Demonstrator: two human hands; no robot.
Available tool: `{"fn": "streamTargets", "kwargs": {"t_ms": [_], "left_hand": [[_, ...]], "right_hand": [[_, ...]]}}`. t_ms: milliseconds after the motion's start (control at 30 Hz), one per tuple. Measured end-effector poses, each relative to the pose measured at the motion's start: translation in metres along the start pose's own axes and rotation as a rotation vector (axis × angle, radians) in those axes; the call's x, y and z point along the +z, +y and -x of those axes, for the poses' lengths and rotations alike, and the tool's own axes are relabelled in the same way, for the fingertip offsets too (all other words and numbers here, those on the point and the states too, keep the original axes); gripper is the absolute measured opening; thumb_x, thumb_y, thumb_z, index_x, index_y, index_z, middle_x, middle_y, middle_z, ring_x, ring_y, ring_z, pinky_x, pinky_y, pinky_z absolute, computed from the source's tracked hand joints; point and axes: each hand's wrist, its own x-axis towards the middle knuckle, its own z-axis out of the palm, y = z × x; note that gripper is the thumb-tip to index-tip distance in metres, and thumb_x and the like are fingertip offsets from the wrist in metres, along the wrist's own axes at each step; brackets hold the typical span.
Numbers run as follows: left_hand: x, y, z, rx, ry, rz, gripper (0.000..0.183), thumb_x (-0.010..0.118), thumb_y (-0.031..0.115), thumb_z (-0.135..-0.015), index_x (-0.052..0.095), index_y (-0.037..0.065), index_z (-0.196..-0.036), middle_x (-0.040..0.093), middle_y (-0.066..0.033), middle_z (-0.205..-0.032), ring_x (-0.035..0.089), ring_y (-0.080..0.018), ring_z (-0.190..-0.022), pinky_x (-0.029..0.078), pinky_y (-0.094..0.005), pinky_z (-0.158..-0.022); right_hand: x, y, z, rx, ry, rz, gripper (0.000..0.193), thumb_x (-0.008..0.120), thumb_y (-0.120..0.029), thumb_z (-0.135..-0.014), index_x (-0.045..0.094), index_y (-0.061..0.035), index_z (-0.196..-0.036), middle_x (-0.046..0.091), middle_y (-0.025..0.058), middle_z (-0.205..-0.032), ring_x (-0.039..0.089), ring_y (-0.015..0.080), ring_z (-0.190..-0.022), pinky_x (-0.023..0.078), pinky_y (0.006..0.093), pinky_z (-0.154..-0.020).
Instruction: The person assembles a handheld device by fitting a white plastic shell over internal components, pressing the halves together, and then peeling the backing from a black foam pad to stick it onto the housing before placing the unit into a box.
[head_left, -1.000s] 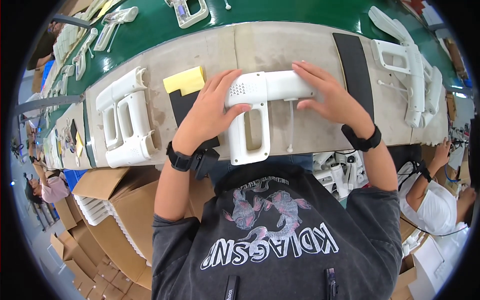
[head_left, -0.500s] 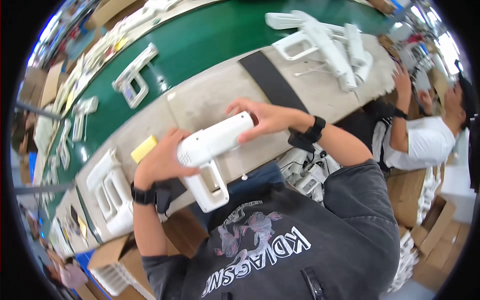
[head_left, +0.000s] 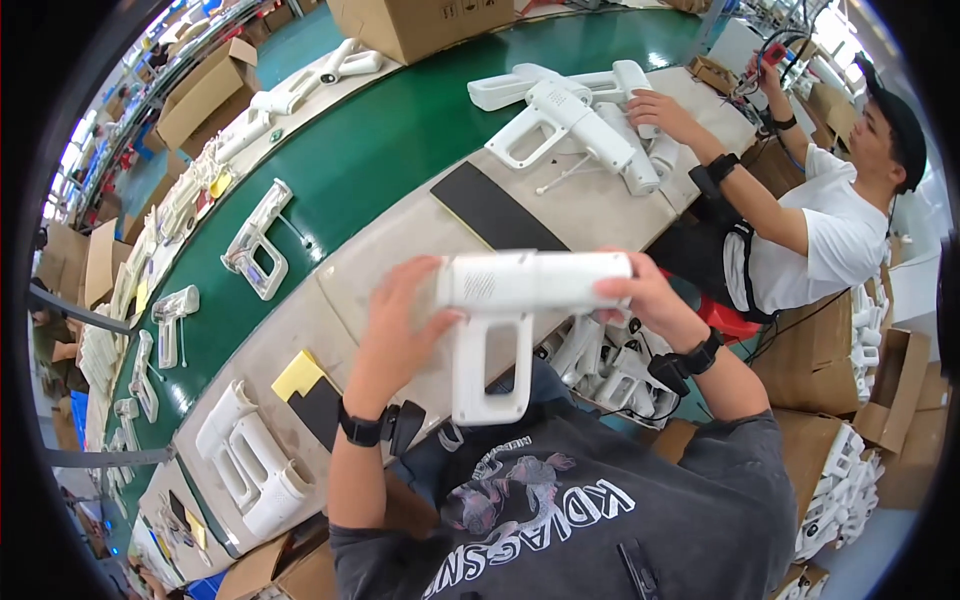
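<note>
A white gun-shaped plastic device (head_left: 540,280) with a round barrel, a patch of small holes and a looped handle is held up level in front of my chest. My left hand (head_left: 400,325) is closed around its left end, beside the holes. At the other end my right hand (head_left: 655,300) grips the barrel, with the thumb on the near side. The handle hangs down between the two hands. Below and left of my left hand, a yellow pad (head_left: 298,376) lies on the bench by a black strip.
Two similar white devices (head_left: 255,460) lie left on the bench (head_left: 380,265). Open half-shells (head_left: 262,240) rest on the green belt (head_left: 350,160). At right, a co-worker's hand (head_left: 665,115) touches a pile of white devices (head_left: 580,125). A box of white parts (head_left: 620,375) stands below.
The device has turned from slanted to level and shifted right with both hands on it. My view has shifted. The co-worker's hand has come onto the pile of white devices.
</note>
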Motion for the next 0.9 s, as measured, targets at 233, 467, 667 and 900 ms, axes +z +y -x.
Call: {"fn": "streamTargets", "kwargs": {"t_ms": [233,467,667,900], "left_hand": [[-0.018,-0.036,0.061,-0.277,0.435,0.298,0.032,0.066,0.01,-0.096,0.062,0.005,-0.127,0.059,-0.01,-0.134,0.062,-0.0208,-0.115,0.051,-0.0345,-0.096],[-0.028,-0.049,0.103,-0.389,0.483,0.411,0.031,0.063,0.015,-0.101,0.059,0.003,-0.13,0.063,-0.0061,-0.126,0.063,-0.0175,-0.112,0.05,-0.0296,-0.089],[-0.058,-0.129,0.11,-0.517,0.602,0.124,0.042,0.071,0.023,-0.096,0.059,0.004,-0.131,0.064,-0.009,-0.128,0.062,-0.0238,-0.116,0.052,-0.0344,-0.096],[-0.07,-0.244,0.025,-1.071,0.579,-0.185,0.127,0.082,0.065,-0.071,0.015,-0.006,-0.152,0.036,-0.0326,-0.147,0.037,-0.048,-0.136,0.033,-0.0611,-0.11]], "right_hand": [[-0.1,-0.038,-0.043,-0.28,0.374,-0.468,0.04,0.067,-0.027,-0.097,0.059,-0.0075,-0.13,0.068,0.0075,-0.113,0.066,0.0222,-0.097,0.056,0.0334,-0.078],[-0.241,-0.038,-0.16,-0.249,0.87,-0.607,0.044,0.082,-0.035,-0.082,0.063,-0.0154,-0.117,0.064,0.0038,-0.104,0.059,0.0195,-0.087,0.044,0.0312,-0.065],[-0.298,0.021,-0.182,-1.171,0.829,1.339,0.042,0.073,-0.026,-0.091,0.065,-0.0191,-0.132,0.066,0.0029,-0.125,0.063,0.0143,-0.103,0.051,0.0286,-0.084],[-0.266,0.003,-0.192,-0.065,0.887,0.128,0.044,0.068,-0.054,-0.094,0.052,-0.0194,-0.071,0.027,-0.009,-0.055,0.025,0.0084,-0.044,0.02,0.0286,-0.046]]}}
